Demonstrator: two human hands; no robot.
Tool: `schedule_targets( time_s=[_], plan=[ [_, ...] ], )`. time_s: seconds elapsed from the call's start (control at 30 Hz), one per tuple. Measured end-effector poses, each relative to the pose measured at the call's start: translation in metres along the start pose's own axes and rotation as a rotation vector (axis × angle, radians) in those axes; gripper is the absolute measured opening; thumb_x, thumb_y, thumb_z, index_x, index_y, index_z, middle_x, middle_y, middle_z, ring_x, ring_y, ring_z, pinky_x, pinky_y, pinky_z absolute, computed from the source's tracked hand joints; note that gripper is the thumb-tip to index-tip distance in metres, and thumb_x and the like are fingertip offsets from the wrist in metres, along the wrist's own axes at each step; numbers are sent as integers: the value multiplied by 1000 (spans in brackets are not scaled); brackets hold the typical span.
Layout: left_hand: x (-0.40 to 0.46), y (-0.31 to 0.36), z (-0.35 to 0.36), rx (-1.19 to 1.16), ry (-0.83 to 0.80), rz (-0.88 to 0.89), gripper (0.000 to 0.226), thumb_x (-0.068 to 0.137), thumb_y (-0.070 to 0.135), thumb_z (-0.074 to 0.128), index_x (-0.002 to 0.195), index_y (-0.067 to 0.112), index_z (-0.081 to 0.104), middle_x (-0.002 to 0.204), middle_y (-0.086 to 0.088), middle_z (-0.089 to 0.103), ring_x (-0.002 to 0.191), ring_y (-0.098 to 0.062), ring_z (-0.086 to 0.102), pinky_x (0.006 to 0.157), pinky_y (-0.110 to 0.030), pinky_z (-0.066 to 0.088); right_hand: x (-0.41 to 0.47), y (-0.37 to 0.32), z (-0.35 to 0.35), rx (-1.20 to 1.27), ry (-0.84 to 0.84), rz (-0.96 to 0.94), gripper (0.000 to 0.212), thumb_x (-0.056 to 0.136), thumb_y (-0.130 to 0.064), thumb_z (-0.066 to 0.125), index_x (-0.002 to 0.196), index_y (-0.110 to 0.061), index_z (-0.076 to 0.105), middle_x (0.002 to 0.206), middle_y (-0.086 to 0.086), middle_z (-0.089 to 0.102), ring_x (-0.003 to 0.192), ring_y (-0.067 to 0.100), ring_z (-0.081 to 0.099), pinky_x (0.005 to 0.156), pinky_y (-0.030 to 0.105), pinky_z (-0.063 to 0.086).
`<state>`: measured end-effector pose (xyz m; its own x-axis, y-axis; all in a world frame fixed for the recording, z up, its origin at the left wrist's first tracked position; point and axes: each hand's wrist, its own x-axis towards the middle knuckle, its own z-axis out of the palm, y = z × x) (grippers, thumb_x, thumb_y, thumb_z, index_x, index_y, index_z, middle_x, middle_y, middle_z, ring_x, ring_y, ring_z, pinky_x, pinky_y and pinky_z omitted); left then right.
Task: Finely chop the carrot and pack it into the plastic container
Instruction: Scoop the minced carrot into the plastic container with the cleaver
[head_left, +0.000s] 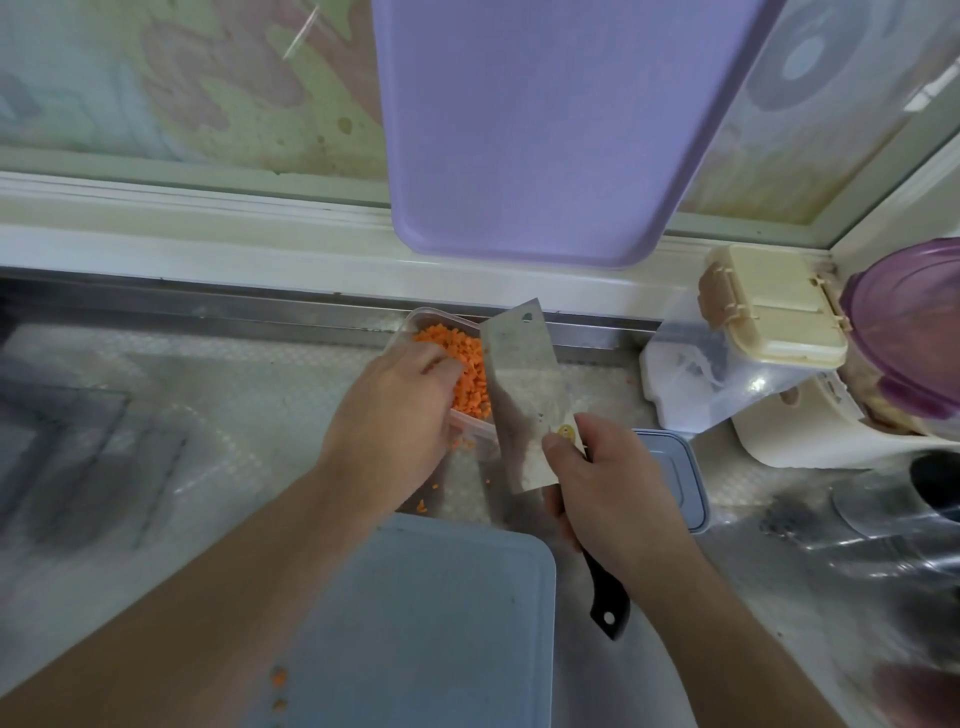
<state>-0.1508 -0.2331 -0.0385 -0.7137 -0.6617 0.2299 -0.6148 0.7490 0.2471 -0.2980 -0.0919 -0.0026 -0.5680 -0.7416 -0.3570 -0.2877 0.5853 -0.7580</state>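
Note:
A clear plastic container (434, 318) stands on the steel counter, filled with finely chopped carrot (470, 371). My left hand (395, 415) reaches over its near left side, fingertips touching the carrot pieces. My right hand (602, 483) grips a cleaver (522, 384) by its black handle, thumb on the blade. The blade stands over the container's right edge and hides that side. A few carrot bits (422, 505) lie on the counter, and some stick to my left forearm.
A blue-grey cutting board (441, 623) lies near me. A grey lid (675, 478) sits right of the cleaver. A purple board (540, 130) leans on the window. Storage containers (748, 358) and a purple-lidded bowl (909, 332) crowd the right.

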Motion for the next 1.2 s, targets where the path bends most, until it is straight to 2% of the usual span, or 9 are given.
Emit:
schedule_targets(
  time_s=[0.1, 0.3, 0.37, 0.5, 0.57, 0.67, 0.8, 1.03, 1.2],
  plan=[
    [-6, -6, -2, -104, 95, -85, 7, 87, 13, 75, 90, 18, 71, 88, 1, 64, 80, -27, 61, 68, -40, 54, -4, 1, -1, 24, -26, 7, 25, 102, -22, 50, 93, 1, 55, 76, 26, 63, 44, 13, 52, 42, 28, 43],
    [-7, 1, -10, -139, 23, -134, 19, 103, 33, 60, 95, 21, 72, 82, 3, 68, 71, -23, 63, 60, -35, 49, -10, 3, 2, 44, -17, 21, 26, 103, -20, 50, 92, 3, 52, 78, 30, 60, 41, 13, 50, 39, 24, 42],
    [-9, 0, -13, -120, 8, -152, 11, 98, 28, 67, 106, 24, 73, 98, 4, 71, 87, -24, 67, 68, -37, 54, -11, 3, 2, 46, -15, 22, 26, 103, -20, 50, 92, 4, 52, 77, 31, 61, 40, 12, 50, 39, 23, 43],
    [-19, 3, -15, -129, 16, 42, 68, 80, 7, 74, 145, 22, 59, 148, 9, 54, 132, -18, 54, 98, -36, 54, -14, 0, 3, 86, -20, 40, 24, 103, -21, 50, 89, -1, 53, 67, 22, 64, 42, 14, 50, 41, 26, 43],
    [-31, 11, -11, -70, -43, 185, 76, 79, 4, 64, 153, 19, 52, 156, 6, 50, 139, -18, 51, 109, -34, 47, -14, -1, 3, 145, -22, 56, 24, 104, -24, 50, 89, -5, 54, 62, 16, 66, 42, 18, 50, 44, 30, 44],
    [-53, 11, 2, 12, -31, 237, 52, 87, 16, 50, 136, 12, 68, 138, -3, 67, 123, -24, 65, 105, -39, 52, -13, -1, 1, 203, -16, 86, 25, 104, -27, 49, 96, -4, 57, 64, 16, 67, 44, 20, 52, 47, 32, 45],
    [-65, -6, 4, -60, 80, 48, 11, 92, 19, 66, 99, 19, 75, 92, 1, 72, 86, -28, 68, 77, -41, 57, -17, 7, -3, 208, -48, 91, 28, 106, -25, 47, 100, 0, 57, 59, 12, 62, 45, 21, 50, 45, 31, 43],
    [-68, -28, -22, -222, 183, -402, 19, 102, 35, 62, 90, 21, 67, 72, 2, 68, 67, -30, 64, 63, -44, 55, -45, 44, 2, -71, -325, -7, 29, 97, -31, 52, 85, -5, 48, 66, 2, 44, 58, 16, 45, 57, 38, 39],
    [-80, -16, -37, -346, 110, -482, 17, 88, 36, 81, 79, 25, 72, 66, 17, 68, 64, -1, 65, 65, -28, 54, -59, 61, 16, -388, -487, -133, 18, 94, -32, 56, 83, -21, 46, 69, -9, 50, 64, 8, 46, 64, 32, 41]
  ],
)
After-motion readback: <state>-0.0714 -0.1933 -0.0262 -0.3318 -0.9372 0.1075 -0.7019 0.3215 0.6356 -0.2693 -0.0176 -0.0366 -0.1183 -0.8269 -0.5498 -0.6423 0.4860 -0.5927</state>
